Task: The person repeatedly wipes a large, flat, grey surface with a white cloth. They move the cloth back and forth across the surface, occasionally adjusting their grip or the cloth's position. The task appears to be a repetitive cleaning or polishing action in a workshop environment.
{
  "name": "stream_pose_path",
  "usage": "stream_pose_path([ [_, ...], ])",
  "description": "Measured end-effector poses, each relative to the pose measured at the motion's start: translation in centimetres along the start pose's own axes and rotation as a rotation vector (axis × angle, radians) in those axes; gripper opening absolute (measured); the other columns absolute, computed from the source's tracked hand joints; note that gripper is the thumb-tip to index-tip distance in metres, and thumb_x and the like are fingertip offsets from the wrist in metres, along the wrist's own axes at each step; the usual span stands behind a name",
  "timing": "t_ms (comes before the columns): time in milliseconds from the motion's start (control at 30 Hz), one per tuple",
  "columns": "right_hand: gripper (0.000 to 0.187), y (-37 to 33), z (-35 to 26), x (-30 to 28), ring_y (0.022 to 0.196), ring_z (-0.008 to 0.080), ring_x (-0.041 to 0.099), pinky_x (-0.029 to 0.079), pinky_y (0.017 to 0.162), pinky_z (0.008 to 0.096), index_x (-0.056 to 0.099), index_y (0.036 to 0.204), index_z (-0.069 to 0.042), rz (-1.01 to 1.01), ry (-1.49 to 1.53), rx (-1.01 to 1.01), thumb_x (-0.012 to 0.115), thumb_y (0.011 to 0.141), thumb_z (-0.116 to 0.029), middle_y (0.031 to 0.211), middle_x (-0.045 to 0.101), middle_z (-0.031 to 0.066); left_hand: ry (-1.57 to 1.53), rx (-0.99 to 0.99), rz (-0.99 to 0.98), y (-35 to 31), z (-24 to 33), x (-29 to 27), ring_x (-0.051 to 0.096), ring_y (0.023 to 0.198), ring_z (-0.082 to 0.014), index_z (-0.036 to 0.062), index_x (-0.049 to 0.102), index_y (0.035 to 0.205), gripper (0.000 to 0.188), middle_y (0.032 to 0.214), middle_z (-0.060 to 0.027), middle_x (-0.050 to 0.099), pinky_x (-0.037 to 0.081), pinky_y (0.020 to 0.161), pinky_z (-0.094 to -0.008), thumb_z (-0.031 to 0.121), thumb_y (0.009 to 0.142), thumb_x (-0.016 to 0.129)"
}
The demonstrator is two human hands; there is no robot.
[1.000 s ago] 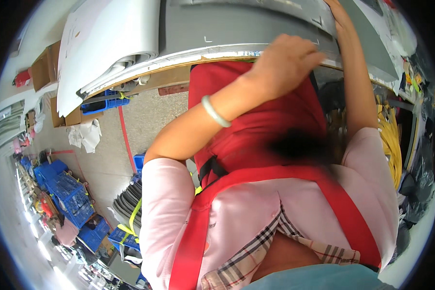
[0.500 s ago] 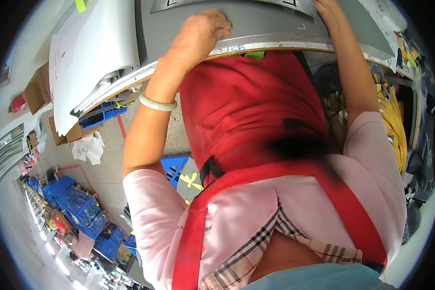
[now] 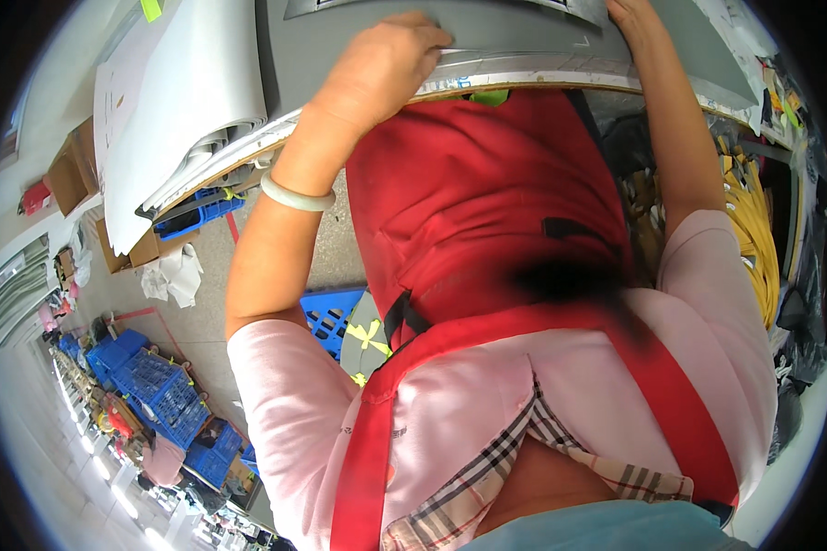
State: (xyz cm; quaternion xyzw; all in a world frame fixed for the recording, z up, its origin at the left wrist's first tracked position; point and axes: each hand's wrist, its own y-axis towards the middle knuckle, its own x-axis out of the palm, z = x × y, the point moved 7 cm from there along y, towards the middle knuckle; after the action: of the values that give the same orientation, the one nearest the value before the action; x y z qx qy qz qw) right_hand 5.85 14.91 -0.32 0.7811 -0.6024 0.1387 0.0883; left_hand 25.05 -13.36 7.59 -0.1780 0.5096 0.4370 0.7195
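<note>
Near the front edge of a work table, my left hand (image 3: 386,69) rests on a dark grey sheet (image 3: 524,39). Its fingers are bent and drawn together by the sheet's near edge; whatever they pinch, if anything, is too small to make out. A pale bangle circles that forearm. My right hand (image 3: 627,16) is at the top rim of the view, beside the right end of a silver-grey panel (image 3: 583,11) with dark corner lines. The picture's edge cuts off most of its fingers. That panel lies on the grey sheet, its far part out of view.
Large white sheets (image 3: 179,73), curled at the near edge, lie left on the table. Below left are a cardboard box (image 3: 72,170), blue crates (image 3: 161,390) and crumpled white paper (image 3: 173,275). Yellow strips (image 3: 752,239) hang at right. A blue basket (image 3: 326,317) stands beside me.
My left hand has shifted slightly right and nearer the sheet's edge, its fingers lower on it. My right hand has moved a little right. The panel has barely shifted.
</note>
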Motion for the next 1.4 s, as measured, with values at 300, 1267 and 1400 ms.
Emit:
stream_pose_path([
  [300,0.017,0.1,0.0,1.0,0.088,0.0143,0.07,0.058,0.08,0.0284,0.066,0.114,-0.005,-0.006,-0.002,-0.037,0.069,0.099,-0.012,0.1,0.072,0.0038,0.055,0.092,0.085,-1.0,0.4,0.1,0.06,0.115,-0.039,0.0035,0.067,0.123,0.043,0.123,-0.0154,0.065,0.051,0.098,-0.0451,-0.004,0.081,0.063],
  [1267,0.061,-9.1,-0.4,-6.7,0.129,0.0207,0.058,0.045,0.112,0.0353,0.045,0.152,-0.005,0.357,0.07,-0.036,0.068,0.101,-0.028,0.145,0.056,0.0095,-0.415,-0.266,0.667,14.8,-7.5,2.3,0.068,0.087,-0.0309,-0.0065,0.06,0.126,0.042,0.092,-0.0206,0.07,0.056,0.087,-0.0409,0.016,0.092,0.068],
  [1400,0.053,-9.5,-0.5,-6.7,0.124,0.0218,0.061,0.05,0.108,0.0363,0.049,0.149,-0.007,0.299,0.233,0.04,0.064,0.103,-0.03,0.141,0.059,0.0094,-0.431,-0.415,0.952,7.0,-17.8,-8.5,0.068,0.081,-0.0297,-0.0094,0.058,0.129,0.046,0.086,-0.0205,0.07,0.056,0.086,-0.0402,0.016,0.092,0.07],
])
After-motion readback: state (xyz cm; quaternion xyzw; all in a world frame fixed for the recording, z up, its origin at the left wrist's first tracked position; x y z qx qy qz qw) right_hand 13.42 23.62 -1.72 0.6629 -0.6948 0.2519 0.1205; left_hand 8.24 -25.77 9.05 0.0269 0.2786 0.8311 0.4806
